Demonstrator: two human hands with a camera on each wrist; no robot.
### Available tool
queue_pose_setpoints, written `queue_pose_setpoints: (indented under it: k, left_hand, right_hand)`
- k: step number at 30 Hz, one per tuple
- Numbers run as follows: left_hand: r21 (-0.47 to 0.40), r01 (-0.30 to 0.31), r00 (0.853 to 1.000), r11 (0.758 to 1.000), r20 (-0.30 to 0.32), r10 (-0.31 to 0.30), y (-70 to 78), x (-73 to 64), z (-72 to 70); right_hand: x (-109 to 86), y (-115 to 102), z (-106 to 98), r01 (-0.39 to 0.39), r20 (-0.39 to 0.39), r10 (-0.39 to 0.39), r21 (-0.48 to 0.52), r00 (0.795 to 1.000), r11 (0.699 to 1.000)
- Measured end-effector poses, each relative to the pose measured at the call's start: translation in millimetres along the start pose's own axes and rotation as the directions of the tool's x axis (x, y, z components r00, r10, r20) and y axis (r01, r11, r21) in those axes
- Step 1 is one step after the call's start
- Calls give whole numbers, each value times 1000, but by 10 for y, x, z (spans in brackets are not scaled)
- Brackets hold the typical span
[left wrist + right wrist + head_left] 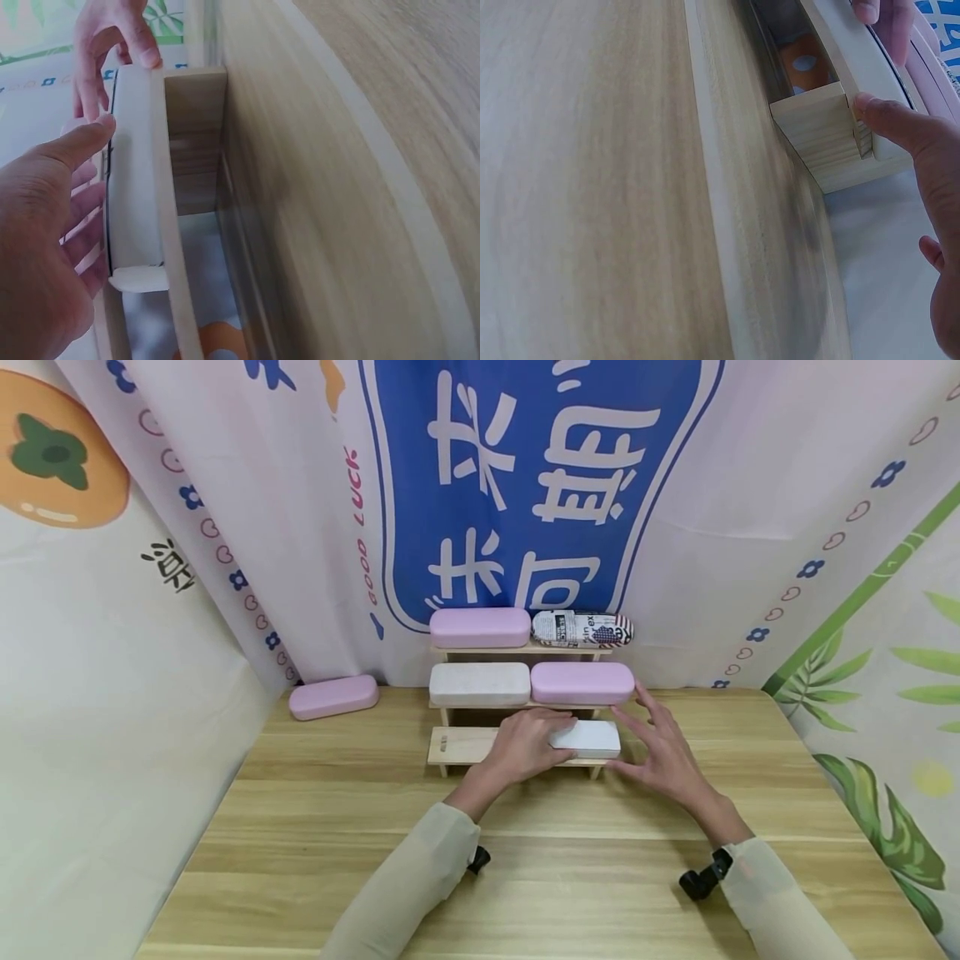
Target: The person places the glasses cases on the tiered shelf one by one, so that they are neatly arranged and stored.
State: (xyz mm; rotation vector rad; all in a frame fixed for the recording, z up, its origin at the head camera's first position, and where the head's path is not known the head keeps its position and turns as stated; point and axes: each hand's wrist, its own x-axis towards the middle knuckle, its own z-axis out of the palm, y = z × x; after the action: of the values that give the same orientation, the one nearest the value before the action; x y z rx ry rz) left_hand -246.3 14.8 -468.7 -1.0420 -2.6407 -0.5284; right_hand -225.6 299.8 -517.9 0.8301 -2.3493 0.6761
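Note:
A white glasses case (596,737) lies on the lowest step of a small wooden stand (465,745). My left hand (528,743) holds its left part, thumb toward the front and fingers behind. In the left wrist view, the left thumb (94,135) touches the case's dark seam. At the right end, my right hand (663,752) is spread around the corner. In the right wrist view its thumb (889,116) touches the front edge by the case; its other fingers are mostly hidden there. Directly behind, a pink glasses case (582,682) sits beside another white case (480,683) on the middle step.
Up on the top step are a pink case (480,627) and a newsprint-patterned case (582,629). Another pink case (333,697) lies on the wooden table (360,827) to the left. A printed curtain (712,568) hangs close behind the stand.

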Motion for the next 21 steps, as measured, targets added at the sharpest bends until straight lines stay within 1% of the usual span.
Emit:
queue_pose_setpoints:
  k: [8,15,21]
  left_hand:
    - [-60,-55,998,997,-20,54,-39,-90,-178]
    - [-128,-112,992,985,-78,102,-139,-204,-371]
    - [-154,-109,990,982,-108,93,-268,-322,-519]
  right_hand:
    - [-1,-13,7,-20,3,20,-22,1000,1000]
    - [16,-16,-15,-21,16,21,-7,1000,1000]
    - [18,-20,-12,-15,11,15,-7,1000,1000]
